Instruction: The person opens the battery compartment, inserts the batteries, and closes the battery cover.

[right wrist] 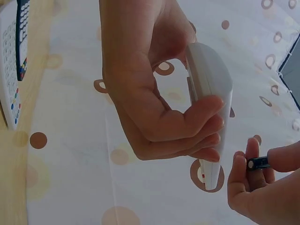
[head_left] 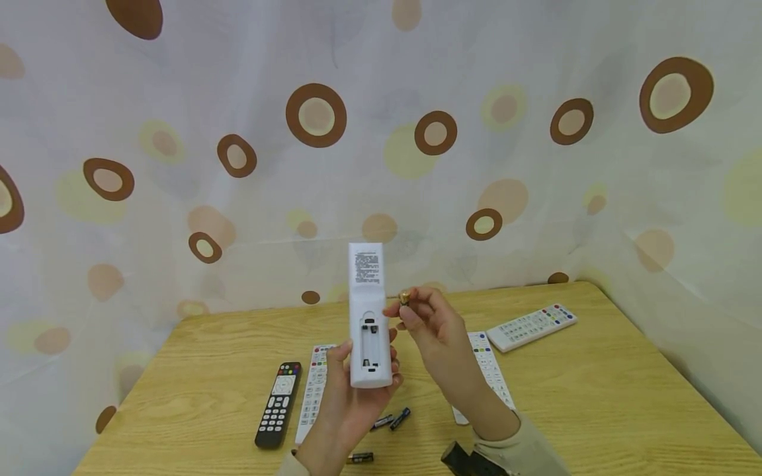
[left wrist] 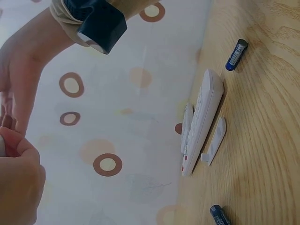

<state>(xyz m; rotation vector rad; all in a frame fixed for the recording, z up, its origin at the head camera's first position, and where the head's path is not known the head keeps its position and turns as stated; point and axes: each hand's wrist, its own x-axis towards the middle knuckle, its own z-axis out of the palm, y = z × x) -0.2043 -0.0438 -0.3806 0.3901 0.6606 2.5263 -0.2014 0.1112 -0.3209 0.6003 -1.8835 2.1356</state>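
My left hand (head_left: pixel 357 403) grips a white remote control (head_left: pixel 367 291), its back turned toward me and its lower end in the palm. The battery compartment (head_left: pixel 370 344) in that back is uncovered, with metal contacts at its ends. Just right of the remote, my right hand (head_left: pixel 437 337) pinches a small battery (head_left: pixel 405 299) with a gold-coloured end between thumb and fingers. In the right wrist view the battery (right wrist: pixel 259 162) shows a dark body, and the left hand's fingers (right wrist: pixel 201 122) wrap the remote's side (right wrist: pixel 213 75).
On the wooden table (head_left: pixel 595 396) lie a black remote (head_left: pixel 278 406), a white remote (head_left: pixel 312 390) beside it, and two white remotes (head_left: pixel 491 370) on the right. Several loose batteries (head_left: pixel 401 418) lie below my hands. A white battery cover (left wrist: pixel 215 140) rests near a remote (left wrist: pixel 205 117).
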